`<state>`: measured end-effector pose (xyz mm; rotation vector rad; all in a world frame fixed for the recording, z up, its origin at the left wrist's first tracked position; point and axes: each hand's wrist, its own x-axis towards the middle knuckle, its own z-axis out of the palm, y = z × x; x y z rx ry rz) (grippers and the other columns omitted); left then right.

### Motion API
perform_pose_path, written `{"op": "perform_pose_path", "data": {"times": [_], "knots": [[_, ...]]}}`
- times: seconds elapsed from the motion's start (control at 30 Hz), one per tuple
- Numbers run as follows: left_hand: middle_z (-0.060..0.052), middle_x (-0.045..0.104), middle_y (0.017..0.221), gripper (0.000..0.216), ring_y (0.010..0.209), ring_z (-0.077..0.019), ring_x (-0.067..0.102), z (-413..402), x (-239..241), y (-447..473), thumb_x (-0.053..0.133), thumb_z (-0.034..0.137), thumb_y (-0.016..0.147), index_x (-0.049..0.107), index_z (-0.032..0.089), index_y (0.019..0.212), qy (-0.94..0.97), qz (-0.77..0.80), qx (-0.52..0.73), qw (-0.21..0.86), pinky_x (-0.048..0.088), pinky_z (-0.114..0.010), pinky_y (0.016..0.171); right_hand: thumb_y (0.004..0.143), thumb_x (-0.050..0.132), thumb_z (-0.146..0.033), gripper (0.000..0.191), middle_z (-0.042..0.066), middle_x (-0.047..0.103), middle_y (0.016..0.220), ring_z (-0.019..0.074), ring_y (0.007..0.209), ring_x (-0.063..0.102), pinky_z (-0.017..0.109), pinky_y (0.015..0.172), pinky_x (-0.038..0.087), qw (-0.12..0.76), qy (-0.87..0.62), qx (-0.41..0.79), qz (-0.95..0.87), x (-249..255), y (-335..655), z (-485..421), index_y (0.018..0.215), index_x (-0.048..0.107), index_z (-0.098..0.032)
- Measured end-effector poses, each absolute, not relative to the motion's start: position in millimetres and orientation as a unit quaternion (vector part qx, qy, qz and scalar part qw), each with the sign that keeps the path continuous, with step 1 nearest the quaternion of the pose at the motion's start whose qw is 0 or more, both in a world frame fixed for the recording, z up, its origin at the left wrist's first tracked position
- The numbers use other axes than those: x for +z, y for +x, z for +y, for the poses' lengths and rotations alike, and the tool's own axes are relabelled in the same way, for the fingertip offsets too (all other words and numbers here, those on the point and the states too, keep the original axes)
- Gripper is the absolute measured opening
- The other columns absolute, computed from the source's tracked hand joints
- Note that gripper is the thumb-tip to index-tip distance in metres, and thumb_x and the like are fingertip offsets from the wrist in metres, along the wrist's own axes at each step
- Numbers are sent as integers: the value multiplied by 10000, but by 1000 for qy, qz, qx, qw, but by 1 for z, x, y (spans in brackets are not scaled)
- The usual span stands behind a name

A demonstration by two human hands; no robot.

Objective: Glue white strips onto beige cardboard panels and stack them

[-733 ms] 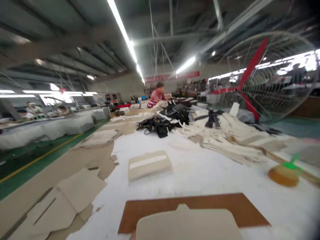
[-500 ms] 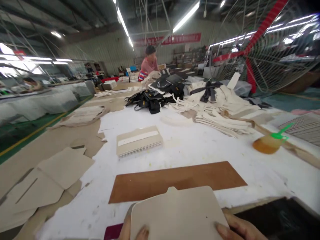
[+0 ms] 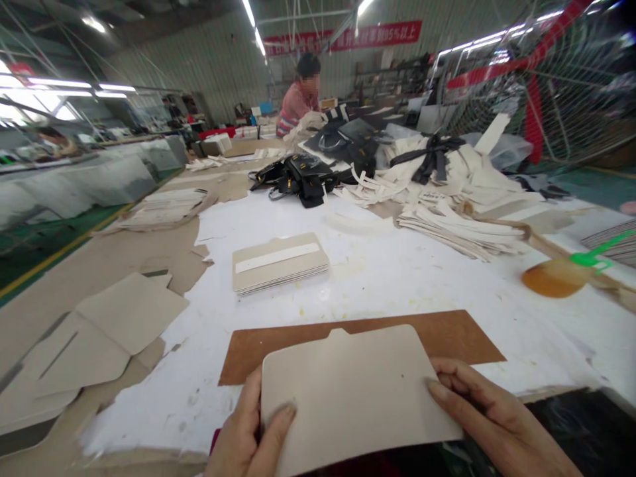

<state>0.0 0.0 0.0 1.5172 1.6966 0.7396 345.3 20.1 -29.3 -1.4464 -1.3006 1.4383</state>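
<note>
A beige cut panel (image 3: 348, 397) with rounded corners and a small tab on its far edge is held up between my two hands. My left hand (image 3: 253, 424) grips its left side, thumb on the face and fingers behind. At the right edge, my right hand (image 3: 481, 407) pinches it the same way. Under and beyond the panel lies a long brown strip (image 3: 293, 351), flat on the white-covered table (image 3: 209, 358). A small stack of similar beige panels (image 3: 278, 262), with a white strip on top, sits farther off.
More beige pieces (image 3: 109, 318) lie at the left. Black bags (image 3: 303, 179) and heaped cream strips (image 3: 457, 225) fill the far side. An amber container with a green handle (image 3: 556, 277) rests at right, near a large fan (image 3: 536, 86). Another person (image 3: 301, 99) leans over the far end.
Both hands have raised the beige panel and moved it away from me, so it now overlaps the brown strip in view. The camera view has tilted downward.
</note>
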Motion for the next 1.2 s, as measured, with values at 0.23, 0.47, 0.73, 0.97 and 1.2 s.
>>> {"op": "perform_pose_path", "data": {"times": [0.23,0.47,0.73,0.97,1.2], "knots": [[-148,746,1382,757,1127,-404,776,34,-7,10,527,504,921,383,226,1610,556,751,225,276,595,-632,988,981,560,-546,456,2,724,810,235,656,694,342,607,542,310,-665,265,-626,-59,344,48,1289,657,-225],[-176,671,1493,619,1350,-350,677,31,-20,3,441,488,1002,535,154,1515,623,713,239,213,563,-599,1131,990,599,-589,371,12,773,880,253,759,741,341,653,570,291,-654,271,-643,-60,348,49,1141,729,-276],[-168,713,1411,510,1252,-329,723,35,-34,3,484,398,1021,580,171,1467,665,689,255,136,629,-533,1023,962,612,-588,349,6,740,837,245,719,708,349,652,556,277,-663,273,-640,-66,347,50,1083,734,-285],[-124,681,1223,447,968,-306,753,32,-17,9,538,341,1063,558,177,1478,662,735,116,86,632,-466,812,978,588,-544,306,17,735,879,257,792,713,355,688,561,269,-643,243,-675,-66,350,51,1050,753,-296],[-74,638,1107,298,934,-254,707,29,-19,4,575,343,1059,654,194,1305,720,670,183,-19,623,-420,838,948,553,-511,308,42,733,858,270,779,706,390,694,559,296,-628,240,-679,-47,335,54,931,756,-280]]}}
